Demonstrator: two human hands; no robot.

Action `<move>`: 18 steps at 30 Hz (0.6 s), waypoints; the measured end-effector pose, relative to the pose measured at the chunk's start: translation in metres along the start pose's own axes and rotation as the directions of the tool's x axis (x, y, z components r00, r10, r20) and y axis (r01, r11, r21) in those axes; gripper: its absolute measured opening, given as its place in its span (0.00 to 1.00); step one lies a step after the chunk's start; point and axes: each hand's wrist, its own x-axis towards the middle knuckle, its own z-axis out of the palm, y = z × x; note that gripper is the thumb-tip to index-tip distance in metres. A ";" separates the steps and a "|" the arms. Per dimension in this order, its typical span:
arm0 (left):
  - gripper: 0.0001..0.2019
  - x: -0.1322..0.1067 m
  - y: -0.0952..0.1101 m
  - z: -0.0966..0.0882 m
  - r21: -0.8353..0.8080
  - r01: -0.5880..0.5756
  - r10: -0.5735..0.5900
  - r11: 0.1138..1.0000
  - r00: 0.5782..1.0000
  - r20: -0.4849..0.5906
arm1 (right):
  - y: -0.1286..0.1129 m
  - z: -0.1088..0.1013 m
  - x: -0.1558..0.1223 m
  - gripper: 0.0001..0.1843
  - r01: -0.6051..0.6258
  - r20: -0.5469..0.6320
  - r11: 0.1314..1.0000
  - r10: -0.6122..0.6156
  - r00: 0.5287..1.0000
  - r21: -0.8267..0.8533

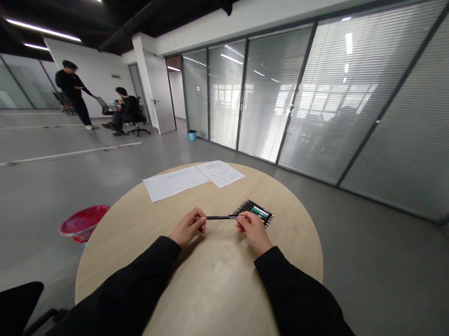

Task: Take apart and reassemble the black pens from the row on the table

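Note:
A slim black pen [219,218] is held level between my two hands, above the round wooden table [203,282]. My left hand [190,227] is closed around its left end, the fingers curled in. At the other end my right hand [252,230] pinches the pen between thumb and fingers. Just behind my right hand lies a row of several pens [255,208], mostly black, side by side on the tabletop; one shows a green part and another a white part. My right hand hides some of that row.
Two sheets of paper, a left one [175,182] and a printed right one [221,174], lie at the table's far edge. A red-lined bin [82,223] stands on the floor at left, near a black chair [8,307]. Two people are farther back, one standing, one seated.

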 end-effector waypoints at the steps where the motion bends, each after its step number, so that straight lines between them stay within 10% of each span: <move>1: 0.18 -0.001 0.001 0.000 -0.006 0.005 -0.005 1.000 1.000 0.005 | 0.000 0.000 0.000 0.19 0.002 -0.003 1.000 -0.002 1.000 0.002; 18: 0.26 -0.002 0.005 -0.002 0.316 -0.027 0.049 0.948 0.997 -0.060 | 0.005 0.001 0.000 0.09 0.064 0.075 0.995 -0.059 0.995 -0.074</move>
